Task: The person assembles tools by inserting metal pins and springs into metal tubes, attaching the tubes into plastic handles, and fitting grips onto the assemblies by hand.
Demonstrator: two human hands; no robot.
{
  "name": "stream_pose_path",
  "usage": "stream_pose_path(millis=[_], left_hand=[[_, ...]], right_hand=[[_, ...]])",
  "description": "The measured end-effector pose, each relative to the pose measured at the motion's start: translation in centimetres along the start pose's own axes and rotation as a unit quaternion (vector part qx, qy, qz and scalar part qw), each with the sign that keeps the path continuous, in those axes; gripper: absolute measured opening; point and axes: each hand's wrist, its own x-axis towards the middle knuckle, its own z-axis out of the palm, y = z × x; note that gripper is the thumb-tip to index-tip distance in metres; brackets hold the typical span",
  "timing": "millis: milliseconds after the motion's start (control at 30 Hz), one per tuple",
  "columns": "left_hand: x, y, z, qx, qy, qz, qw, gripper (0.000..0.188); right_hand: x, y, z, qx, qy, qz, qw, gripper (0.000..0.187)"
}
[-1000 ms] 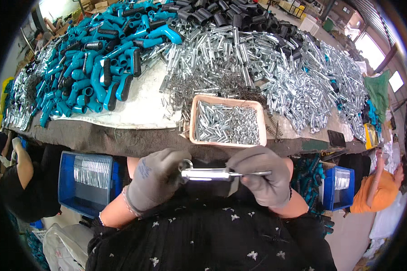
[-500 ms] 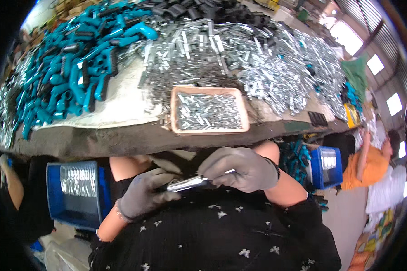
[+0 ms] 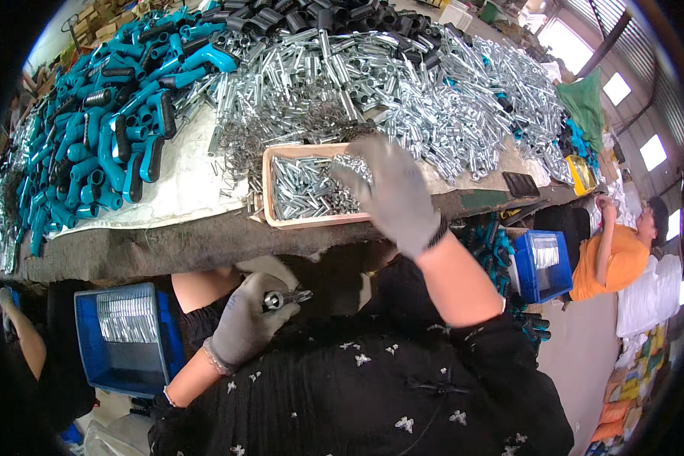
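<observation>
My left hand [image 3: 247, 315], in a grey glove, is closed around a shiny metal tube [image 3: 274, 299]. The tube's round open end points up toward me, and a thin metal piece juts out to the right beside it. My right hand [image 3: 395, 201], gloved too, is stretched over the right side of a shallow cream tray [image 3: 268, 190], its thumb apart from the fingers. Motion blurs those fingers, and I see nothing held in them. Small metal pins [image 3: 311, 190] fill the tray; the hand hides its right end.
Teal curved handles [image 3: 91, 144] with black grips lie heaped at the left of the table. Loose metal parts [image 3: 441, 114] and black tubes [image 3: 281, 19] spread behind the tray. Blue crates [image 3: 121, 372] [image 3: 543, 266] flank me. A person in orange [image 3: 612, 258] sits at the right.
My right hand has left the metal tube and moved up and forward over the tray. My left hand keeps the tube, turned now so its open end shows.
</observation>
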Motion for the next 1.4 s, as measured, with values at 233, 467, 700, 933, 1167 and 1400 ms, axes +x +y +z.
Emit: stream_pose_path(millis=[233, 467, 700, 933, 1167, 1400], left_hand=[[-3.1, -5.1, 0.2, -0.424, -0.197, -0.280, 0.838, 0.016], [-3.8, -6.5, 0.1, -0.350, -0.344, -0.244, 0.836, 0.026], [-2.8, -5.7, 1.1, -0.340, -0.325, -0.199, 0.860, 0.021], [-1.9, -3.3, -0.3, -0.485, -0.187, -0.332, 0.787, 0.015], [-2.5, -3.2, -0.9, -0.504, -0.039, -0.278, 0.817, 0.014], [-2.2, -3.4, -0.8, -0.512, 0.000, -0.240, 0.825, 0.012]], right_hand=[[2.6, 7.4, 3.2, -0.099, -0.072, 0.033, 0.992, 0.022], [4.9, 9.0, 3.2, 0.436, -0.039, 0.267, 0.859, 0.020], [5.5, 7.5, 3.6, 0.416, -0.102, 0.272, 0.862, 0.026], [8.5, 9.6, 3.8, 0.586, -0.004, 0.310, 0.749, 0.015], [9.1, 11.9, 2.3, 0.512, -0.039, 0.275, 0.813, 0.029], [7.6, 13.1, 0.2, 0.372, -0.075, 0.381, 0.843, 0.039]])
